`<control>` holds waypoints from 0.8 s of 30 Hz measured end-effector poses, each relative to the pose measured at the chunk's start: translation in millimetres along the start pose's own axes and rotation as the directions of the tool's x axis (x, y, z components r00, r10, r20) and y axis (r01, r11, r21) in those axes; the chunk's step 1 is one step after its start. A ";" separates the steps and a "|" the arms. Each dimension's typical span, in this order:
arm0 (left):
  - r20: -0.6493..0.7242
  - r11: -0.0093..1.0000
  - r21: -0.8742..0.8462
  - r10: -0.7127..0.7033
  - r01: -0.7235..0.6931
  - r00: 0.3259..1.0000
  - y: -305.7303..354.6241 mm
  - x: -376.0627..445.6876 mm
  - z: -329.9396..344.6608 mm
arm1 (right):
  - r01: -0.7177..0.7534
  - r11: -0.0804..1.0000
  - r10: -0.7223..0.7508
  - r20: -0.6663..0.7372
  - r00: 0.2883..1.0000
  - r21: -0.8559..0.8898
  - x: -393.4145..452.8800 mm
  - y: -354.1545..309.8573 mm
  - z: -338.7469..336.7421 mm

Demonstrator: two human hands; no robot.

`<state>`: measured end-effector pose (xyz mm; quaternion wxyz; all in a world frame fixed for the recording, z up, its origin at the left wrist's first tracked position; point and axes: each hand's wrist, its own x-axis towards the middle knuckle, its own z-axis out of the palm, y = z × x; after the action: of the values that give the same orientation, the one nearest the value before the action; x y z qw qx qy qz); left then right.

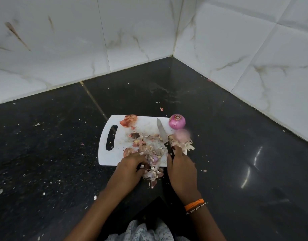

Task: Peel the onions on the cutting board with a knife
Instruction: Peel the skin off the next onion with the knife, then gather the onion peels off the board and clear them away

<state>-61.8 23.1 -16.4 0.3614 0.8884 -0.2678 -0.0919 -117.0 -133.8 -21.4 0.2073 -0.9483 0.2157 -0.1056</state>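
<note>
Black counter (62, 153) — white marble-tiled corner (173, 54)

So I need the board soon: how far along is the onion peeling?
One peeled onion sits at the cutting board's far right corner, and skins litter the board. The right hand grips the knife; the left hand gathers peels at the near edge. A blurred pinkish object may be another onion; I can't tell.
</note>
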 end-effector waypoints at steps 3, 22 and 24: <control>-0.037 0.999 -0.028 0.043 -0.044 0.998 4.5 0.5 1.7 | 0.013 1.000 -0.013 0.057 0.998 0.005 -0.3 2.3 0.9; -0.073 1.000 0.013 0.005 -0.004 0.997 -9.6 4.6 17.2 | -0.034 0.990 0.039 0.035 0.999 -0.139 -38.0 18.6 -0.7; -0.115 1.000 0.010 -0.001 0.002 0.993 -11.1 6.1 16.4 | 0.025 0.992 -0.017 0.069 0.997 -0.123 -34.5 10.9 3.8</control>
<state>-57.9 16.7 -35.7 0.3717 0.8942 -0.2461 -0.0395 -150.4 -125.8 -33.5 0.1543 -0.9646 0.2046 -0.0620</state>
